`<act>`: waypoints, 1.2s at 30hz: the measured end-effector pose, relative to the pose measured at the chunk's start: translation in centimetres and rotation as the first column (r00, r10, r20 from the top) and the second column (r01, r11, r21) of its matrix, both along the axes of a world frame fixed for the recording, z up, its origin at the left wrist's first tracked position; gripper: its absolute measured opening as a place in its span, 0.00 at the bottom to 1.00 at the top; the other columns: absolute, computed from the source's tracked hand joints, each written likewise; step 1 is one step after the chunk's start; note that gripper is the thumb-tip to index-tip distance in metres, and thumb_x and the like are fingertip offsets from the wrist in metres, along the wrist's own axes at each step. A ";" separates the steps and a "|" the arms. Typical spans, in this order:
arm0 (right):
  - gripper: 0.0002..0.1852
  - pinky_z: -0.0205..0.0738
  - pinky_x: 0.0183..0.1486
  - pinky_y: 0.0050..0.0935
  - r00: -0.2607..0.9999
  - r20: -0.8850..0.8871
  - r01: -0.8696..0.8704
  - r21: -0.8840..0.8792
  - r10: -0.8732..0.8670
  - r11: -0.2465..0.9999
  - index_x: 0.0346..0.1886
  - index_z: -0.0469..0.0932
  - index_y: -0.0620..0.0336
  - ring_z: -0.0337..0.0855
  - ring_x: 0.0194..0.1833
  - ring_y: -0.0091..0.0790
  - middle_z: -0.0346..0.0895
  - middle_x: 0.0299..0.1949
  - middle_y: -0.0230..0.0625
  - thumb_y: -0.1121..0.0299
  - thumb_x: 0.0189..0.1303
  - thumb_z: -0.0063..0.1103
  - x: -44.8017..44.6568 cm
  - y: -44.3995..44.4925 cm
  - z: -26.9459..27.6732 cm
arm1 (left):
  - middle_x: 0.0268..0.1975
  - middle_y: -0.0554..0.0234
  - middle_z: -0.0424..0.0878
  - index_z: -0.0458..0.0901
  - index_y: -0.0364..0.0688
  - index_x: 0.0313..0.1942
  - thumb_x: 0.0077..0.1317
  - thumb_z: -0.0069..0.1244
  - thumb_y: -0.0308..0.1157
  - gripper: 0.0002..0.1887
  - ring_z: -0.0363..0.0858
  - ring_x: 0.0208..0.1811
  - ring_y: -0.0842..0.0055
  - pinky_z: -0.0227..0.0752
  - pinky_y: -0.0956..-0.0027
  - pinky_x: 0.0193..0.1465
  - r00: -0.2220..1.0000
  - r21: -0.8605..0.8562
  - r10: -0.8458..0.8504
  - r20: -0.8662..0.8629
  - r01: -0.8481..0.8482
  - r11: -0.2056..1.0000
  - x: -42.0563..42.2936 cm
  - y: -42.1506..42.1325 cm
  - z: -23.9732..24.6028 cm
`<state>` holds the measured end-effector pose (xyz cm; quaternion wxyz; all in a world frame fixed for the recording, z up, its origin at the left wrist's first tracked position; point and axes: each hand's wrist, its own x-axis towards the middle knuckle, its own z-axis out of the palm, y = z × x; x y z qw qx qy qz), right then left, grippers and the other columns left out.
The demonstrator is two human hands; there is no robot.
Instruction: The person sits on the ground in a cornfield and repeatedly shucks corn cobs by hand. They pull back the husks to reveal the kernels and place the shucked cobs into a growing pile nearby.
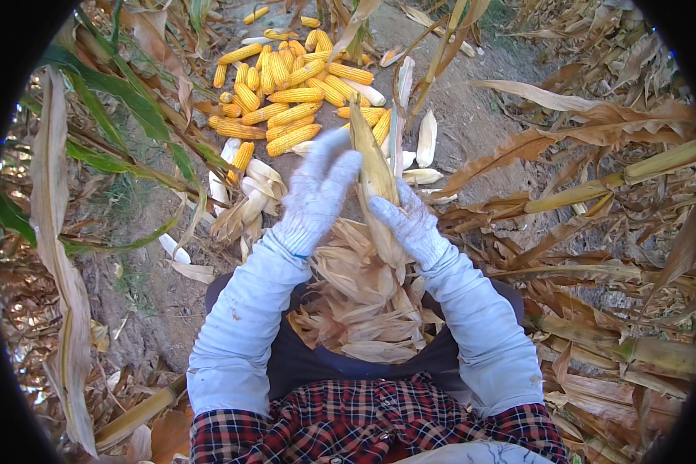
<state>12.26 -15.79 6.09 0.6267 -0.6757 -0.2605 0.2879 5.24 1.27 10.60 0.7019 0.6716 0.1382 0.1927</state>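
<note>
My right hand (406, 217), in a pale knit glove, grips an ear of corn in its dry husk (374, 174), which stands tip away from me. My left hand (325, 180), gloved alike and partly blurred, is just left of the ear with its fingers apart; it holds nothing that I can see. Beyond the hands lies a heap of husked yellow corn cobs (293, 95) on the soil. One yellow cob (242, 158) rests left of my left hand, by peeled husks (261, 188). Loose dry husks (365, 301) are piled between my legs.
Standing corn plants with green leaves (133, 104) rise at the left. Dry stalks (591, 191) and leaves lean in from the right. A thin upright stalk (441, 52) stands right of the heap. Pale husk pieces (427, 139) lie on the bare soil.
</note>
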 end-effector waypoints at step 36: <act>0.15 0.80 0.49 0.29 0.964 -0.130 0.236 0.029 -0.231 0.971 0.46 0.86 0.63 0.86 0.41 0.26 0.88 0.38 0.36 0.62 0.63 0.67 1.7 -1.9 1.9 | 0.57 0.57 0.86 0.78 0.33 0.65 0.78 0.53 0.35 0.21 0.80 0.56 0.78 0.74 0.70 0.62 0.970 -0.016 -0.193 -0.150 0.193 0.981 -0.3 -3.6 -3.2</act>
